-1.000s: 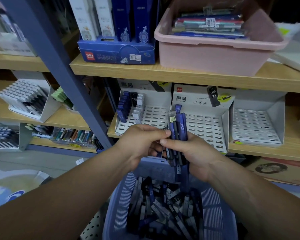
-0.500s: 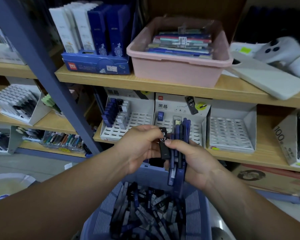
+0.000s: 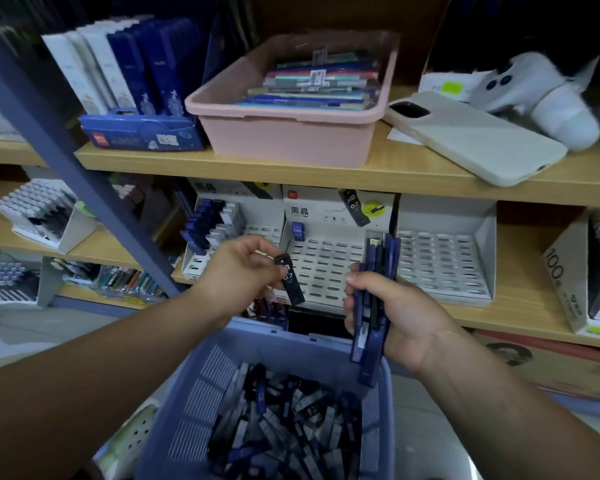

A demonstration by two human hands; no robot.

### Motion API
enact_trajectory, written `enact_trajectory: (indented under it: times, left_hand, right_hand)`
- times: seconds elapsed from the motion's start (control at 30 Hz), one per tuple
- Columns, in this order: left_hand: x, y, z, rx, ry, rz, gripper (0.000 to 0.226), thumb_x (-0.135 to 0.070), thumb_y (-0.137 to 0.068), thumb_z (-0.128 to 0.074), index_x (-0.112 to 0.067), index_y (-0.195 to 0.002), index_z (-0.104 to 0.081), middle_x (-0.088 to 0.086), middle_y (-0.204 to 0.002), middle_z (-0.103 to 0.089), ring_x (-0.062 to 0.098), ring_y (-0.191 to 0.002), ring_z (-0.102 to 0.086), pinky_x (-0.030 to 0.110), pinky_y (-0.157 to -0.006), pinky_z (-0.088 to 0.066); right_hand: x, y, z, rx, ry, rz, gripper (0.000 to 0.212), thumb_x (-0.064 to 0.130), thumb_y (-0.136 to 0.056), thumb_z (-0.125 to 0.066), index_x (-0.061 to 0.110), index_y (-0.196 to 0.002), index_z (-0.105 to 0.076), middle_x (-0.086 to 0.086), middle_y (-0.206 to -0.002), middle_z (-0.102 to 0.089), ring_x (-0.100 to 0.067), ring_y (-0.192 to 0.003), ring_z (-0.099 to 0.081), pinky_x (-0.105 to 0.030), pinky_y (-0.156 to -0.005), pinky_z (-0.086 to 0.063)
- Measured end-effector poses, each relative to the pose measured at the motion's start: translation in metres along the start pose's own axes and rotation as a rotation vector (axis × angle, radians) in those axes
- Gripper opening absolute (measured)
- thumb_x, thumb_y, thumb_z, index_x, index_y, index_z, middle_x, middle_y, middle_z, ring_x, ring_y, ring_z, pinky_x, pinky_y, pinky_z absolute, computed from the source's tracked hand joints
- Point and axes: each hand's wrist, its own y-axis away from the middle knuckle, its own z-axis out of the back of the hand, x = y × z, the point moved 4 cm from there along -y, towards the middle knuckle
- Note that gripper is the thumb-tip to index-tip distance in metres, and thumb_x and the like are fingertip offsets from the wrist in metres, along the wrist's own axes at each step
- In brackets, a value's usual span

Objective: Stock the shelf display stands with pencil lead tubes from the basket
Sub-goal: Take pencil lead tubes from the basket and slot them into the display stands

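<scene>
Standing leftmost on the lower shelf: left display stand, a white slotted card tray with blue and white tubes upright in its left columns.
Left hand: raised in front of that stand, with the thumb and fingertips pinching one black tube near its top end and the fingers curled.
Black tube: marked 0.7. Its long axis is near upright but tilted, the top end up-left at the fingers and the bottom end down-right, in front of the middle stand's slots.
Middle display stand: white slotted tray with one blue tube standing upright at its back left.
Basket: lavender plastic, below both hands, holding a loose heap of lead tubes lying at all angles.
Bundle of tubes: several blue and black ones side by side, long axes upright. The top ends are level with the middle stand's right edge and the bottom ends hang over the basket's far right corner.
Right hand: wrapped round the bundle's middle, thumb across the front.
Right display stand: white slotted tray just right of the middle one.
</scene>
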Motion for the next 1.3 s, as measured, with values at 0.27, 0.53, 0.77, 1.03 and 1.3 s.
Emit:
enact_trajectory:
  times: [0.27, 0.53, 0.77, 1.03, 1.3]
  left_hand:
    - [-0.016, -0.065, -0.014, -0.177, -0.357, -0.279, 0.008, -0.013, -0.080, -0.081, -0.017, -0.086, -0.077, -0.001, -0.082, -0.074, 0.019, -0.075, -0.070, 0.032, -0.074, -0.059]
    - [-0.017, -0.091, -0.027, -0.188, -0.748, -0.545, 0.017, -0.012, -0.086, -0.074, -0.014, -0.102, -0.078, 0.003, -0.103, -0.075, 0.019, -0.089, -0.069, 0.021, -0.088, -0.053]
    - [-0.026, -0.101, -0.028, -0.094, -0.795, -0.580, 0.018, -0.012, -0.087, -0.073, -0.015, -0.104, -0.078, 0.002, -0.104, -0.076, 0.022, -0.093, -0.069, 0.030, -0.091, -0.053]
    - [-0.026, -0.115, -0.033, -0.035, -0.822, -0.601, 0.016, -0.014, -0.085, -0.075, -0.016, -0.101, -0.078, 0.002, -0.099, -0.076, 0.021, -0.090, -0.070, 0.036, -0.091, -0.055]
    - [-0.023, -0.125, -0.031, -0.062, -0.782, -0.544, 0.014, -0.016, -0.087, -0.075, -0.015, -0.101, -0.078, -0.002, -0.100, -0.075, 0.015, -0.091, -0.066, 0.023, -0.089, -0.049]
  right_hand:
    - [0.002, 0.006, 0.022, 0.007, 0.039, 0.033, 0.011, 0.005, -0.085, -0.073, 0.013, -0.092, -0.068, -0.007, -0.074, -0.061, -0.020, -0.063, -0.058, -0.033, -0.059, -0.049]
    - [0.002, 0.004, 0.035, -0.029, 0.052, 0.072, 0.007, 0.011, -0.080, -0.078, 0.016, -0.078, -0.073, -0.008, -0.073, -0.062, -0.020, -0.065, -0.058, -0.038, -0.067, -0.047]
    - [-0.002, -0.005, 0.030, -0.061, 0.040, 0.075, 0.008, 0.011, -0.081, -0.078, 0.016, -0.085, -0.073, -0.007, -0.076, -0.064, -0.021, -0.070, -0.060, -0.039, -0.072, -0.047]
    - [-0.005, -0.009, 0.023, -0.044, 0.071, 0.064, 0.009, 0.008, -0.081, -0.076, 0.017, -0.081, -0.072, -0.007, -0.073, -0.061, -0.021, -0.067, -0.057, -0.039, -0.069, -0.045]
    - [-0.007, -0.009, 0.022, -0.045, 0.053, 0.049, 0.010, 0.007, -0.080, -0.076, 0.016, -0.079, -0.073, -0.006, -0.073, -0.061, -0.021, -0.066, -0.058, -0.036, -0.065, -0.046]
